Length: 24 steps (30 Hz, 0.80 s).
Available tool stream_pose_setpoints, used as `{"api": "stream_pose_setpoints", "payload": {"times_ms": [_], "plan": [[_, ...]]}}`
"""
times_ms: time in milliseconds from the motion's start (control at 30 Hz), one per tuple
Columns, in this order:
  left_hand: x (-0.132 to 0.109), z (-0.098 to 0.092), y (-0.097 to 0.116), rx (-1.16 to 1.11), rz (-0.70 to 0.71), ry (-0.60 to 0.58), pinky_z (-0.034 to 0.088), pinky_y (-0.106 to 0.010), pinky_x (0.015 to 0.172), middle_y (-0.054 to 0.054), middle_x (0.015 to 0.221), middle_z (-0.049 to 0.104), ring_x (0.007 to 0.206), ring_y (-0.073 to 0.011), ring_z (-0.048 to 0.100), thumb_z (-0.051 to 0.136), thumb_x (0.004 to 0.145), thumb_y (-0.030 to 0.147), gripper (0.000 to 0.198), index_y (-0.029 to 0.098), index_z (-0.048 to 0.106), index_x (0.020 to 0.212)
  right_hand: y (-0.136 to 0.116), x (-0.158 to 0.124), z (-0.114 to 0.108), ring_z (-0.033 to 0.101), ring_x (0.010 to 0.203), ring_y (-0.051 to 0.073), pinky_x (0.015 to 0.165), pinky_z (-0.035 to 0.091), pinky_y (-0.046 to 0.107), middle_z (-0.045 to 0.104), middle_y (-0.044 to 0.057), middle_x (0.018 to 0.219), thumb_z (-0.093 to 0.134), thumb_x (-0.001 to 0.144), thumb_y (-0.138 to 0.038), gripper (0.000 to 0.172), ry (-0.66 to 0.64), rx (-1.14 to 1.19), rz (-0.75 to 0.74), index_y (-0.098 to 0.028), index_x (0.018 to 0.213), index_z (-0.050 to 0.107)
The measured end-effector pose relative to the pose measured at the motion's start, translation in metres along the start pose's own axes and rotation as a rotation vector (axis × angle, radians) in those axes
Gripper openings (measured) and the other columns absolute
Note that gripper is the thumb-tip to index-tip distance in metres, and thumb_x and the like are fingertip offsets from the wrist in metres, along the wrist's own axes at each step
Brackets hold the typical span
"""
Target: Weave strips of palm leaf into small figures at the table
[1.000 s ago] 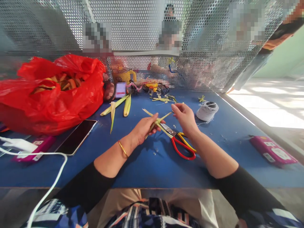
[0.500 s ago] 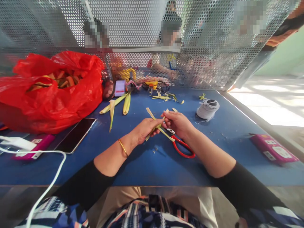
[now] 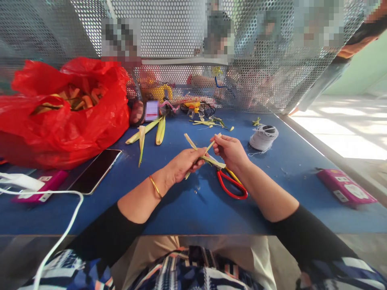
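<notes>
My left hand [image 3: 190,162], with a gold bangle on its wrist, is closed around several pale green leaf strips [image 3: 216,162] that look like corn husk and cross each other at the fingertips. One strip slants up to the right, its end pinched between the thumb and fingers of my right hand [image 3: 230,151]. Beneath the right hand lie red-handled scissors [image 3: 232,196]; their blades are mostly hidden by the strips and hand. Farther off on the blue table [image 3: 175,217] rest loose husk pieces [image 3: 161,131], left of my hands.
A large red plastic bag [image 3: 99,133] of husk-like pieces stands at left, with a phone [image 3: 96,173] and white cable [image 3: 77,201] before it. A white thread spool [image 3: 263,139] and pink pack [image 3: 347,185] are at right. Behind a perforated metal screen [image 3: 175,36] sit other people.
My right hand has moved slightly up and right, away from the left, drawing the strip's end out so more of it shows. My left hand stays nearly in place.
</notes>
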<state>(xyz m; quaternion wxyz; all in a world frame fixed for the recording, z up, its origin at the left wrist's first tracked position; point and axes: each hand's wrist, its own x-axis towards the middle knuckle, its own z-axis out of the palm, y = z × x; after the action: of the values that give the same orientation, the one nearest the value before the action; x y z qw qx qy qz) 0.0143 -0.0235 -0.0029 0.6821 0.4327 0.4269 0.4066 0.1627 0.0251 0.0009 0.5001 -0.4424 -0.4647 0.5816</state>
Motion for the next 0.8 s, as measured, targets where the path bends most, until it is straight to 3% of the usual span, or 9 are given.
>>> {"api": "stream_pose_setpoints", "payload": {"times_ms": [67,200,267,367,433,500,600,800], "plan": [[0.001,-0.003,0.003,-0.116,-0.043,0.022,0.025,-0.017,0.041,0.002,0.055,0.05,0.043,-0.0042,0.038,0.061,0.084,0.043,0.033,0.011,0.067,0.077,-0.006,0.003,-0.004,0.051,0.05,0.008,0.048,0.036,0.022,0.059,-0.001,0.062,0.072,0.069,-0.045,0.03,0.074,-0.096,-0.085,-0.017,0.073,0.062],[0.002,-0.009,0.013,-0.305,-0.031,0.1,0.045,-0.021,0.057,-0.005,0.072,0.067,0.06,-0.0096,0.06,0.06,0.086,0.02,0.015,0.011,0.071,0.089,-0.015,-0.004,-0.006,0.051,0.057,0.01,0.057,0.04,0.024,0.055,-0.003,0.062,0.062,0.08,-0.043,0.026,0.348,-0.289,-0.55,-0.02,0.072,0.055],[0.003,-0.009,0.015,-0.355,0.046,0.162,0.049,-0.023,0.066,-0.006,0.077,0.07,0.068,-0.0111,0.064,0.057,0.084,0.009,0.014,0.011,0.071,0.089,-0.014,-0.015,-0.002,0.047,0.056,0.01,0.058,0.038,0.025,0.051,-0.003,0.057,0.055,0.085,-0.041,0.029,0.293,-0.434,-0.658,-0.02,0.065,0.052],[0.006,-0.007,0.013,-0.41,0.141,0.215,0.049,-0.023,0.075,-0.006,0.079,0.072,0.075,-0.0112,0.066,0.056,0.084,0.004,0.017,0.012,0.071,0.086,-0.001,-0.027,0.008,0.048,0.057,0.011,0.058,0.037,0.026,0.055,-0.002,0.058,0.055,0.084,-0.04,0.03,-0.015,-0.703,-0.523,-0.019,0.062,0.057],[0.007,-0.004,0.009,-0.424,0.175,0.218,0.048,-0.023,0.078,-0.006,0.08,0.073,0.078,-0.0115,0.067,0.057,0.083,0.005,0.017,0.013,0.072,0.086,0.012,-0.03,0.014,0.052,0.063,0.013,0.062,0.038,0.026,0.062,0.0,0.068,0.057,0.082,-0.037,0.022,-0.148,-0.777,-0.452,-0.019,0.069,0.062],[0.009,-0.001,0.005,-0.406,0.189,0.202,0.048,-0.024,0.08,-0.006,0.08,0.073,0.082,-0.0129,0.067,0.06,0.081,0.006,0.015,0.013,0.073,0.086,0.024,-0.029,0.018,0.052,0.065,0.013,0.063,0.038,0.026,0.063,0.0,0.071,0.057,0.081,-0.035,0.018,-0.194,-0.747,-0.427,-0.019,0.074,0.063],[0.011,0.001,0.0,-0.337,0.197,0.172,0.047,-0.024,0.078,-0.008,0.081,0.074,0.083,-0.0149,0.066,0.065,0.079,0.014,0.01,0.012,0.074,0.084,0.031,-0.027,0.02,0.045,0.057,0.012,0.057,0.035,0.024,0.056,-0.002,0.06,0.052,0.083,-0.037,0.023,-0.178,-0.665,-0.375,-0.019,0.07,0.059],[0.012,-0.001,-0.003,-0.236,0.265,0.225,0.046,-0.026,0.078,-0.008,0.079,0.074,0.079,-0.016,0.065,0.07,0.072,0.021,0.013,0.011,0.074,0.08,0.023,-0.029,0.02,0.04,0.057,0.011,0.055,0.032,0.024,0.046,-0.004,0.057,0.05,0.08,-0.031,0.023,-0.26,-0.629,-0.395,-0.02,0.059,0.05]]}}
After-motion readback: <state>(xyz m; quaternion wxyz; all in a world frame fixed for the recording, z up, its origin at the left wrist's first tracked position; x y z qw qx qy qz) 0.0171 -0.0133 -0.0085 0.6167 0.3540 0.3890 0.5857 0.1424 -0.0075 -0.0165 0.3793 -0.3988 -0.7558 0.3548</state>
